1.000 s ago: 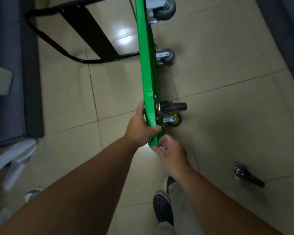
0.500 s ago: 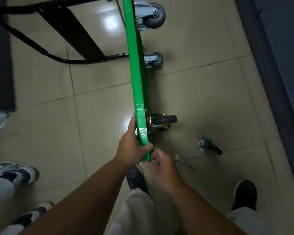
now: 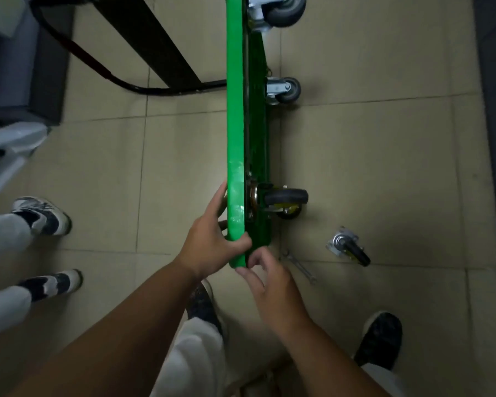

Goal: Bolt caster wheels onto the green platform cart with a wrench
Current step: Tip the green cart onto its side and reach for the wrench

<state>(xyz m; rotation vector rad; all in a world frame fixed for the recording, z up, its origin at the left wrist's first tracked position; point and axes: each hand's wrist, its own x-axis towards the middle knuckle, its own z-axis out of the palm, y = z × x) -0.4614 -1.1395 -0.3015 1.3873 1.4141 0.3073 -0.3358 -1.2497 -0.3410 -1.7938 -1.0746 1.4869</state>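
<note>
cart [image 3: 235,138]: green platform stood on its long edge on the floor [image 3: 384,167], seen edge-on, underside facing right; pale scuffed patch on the rim near the hands, nothing on it readable
handle [image 3: 143,53]: black tube frame, sticks out left from the far end of the cart
left hand [image 3: 209,245]: grips the near corner of the cart, thumb hooked over the rim, fingers flat on the left face
right hand [image 3: 272,285]: at the cart's near end, fingers loosely curled, thumb tip at the corner; cannot tell if it pinches the edge
near caster [image 3: 284,197]: black wheel with yellow hub, on the underside just above the hands
grey casters: two on the underside, one mid [image 3: 287,90], one at the far end [image 3: 284,7]
loose caster [image 3: 350,247]: lies on the floor right of the cart, plate up-left
wrench [image 3: 299,266]: flat on the floor between the right hand and the loose caster, touched by neither hand
black shoes: wearer's, one under the arms [image 3: 204,308], one lower right [image 3: 381,339]
other shoes [image 3: 43,216]: second person's black-and-white pair, at left
</note>
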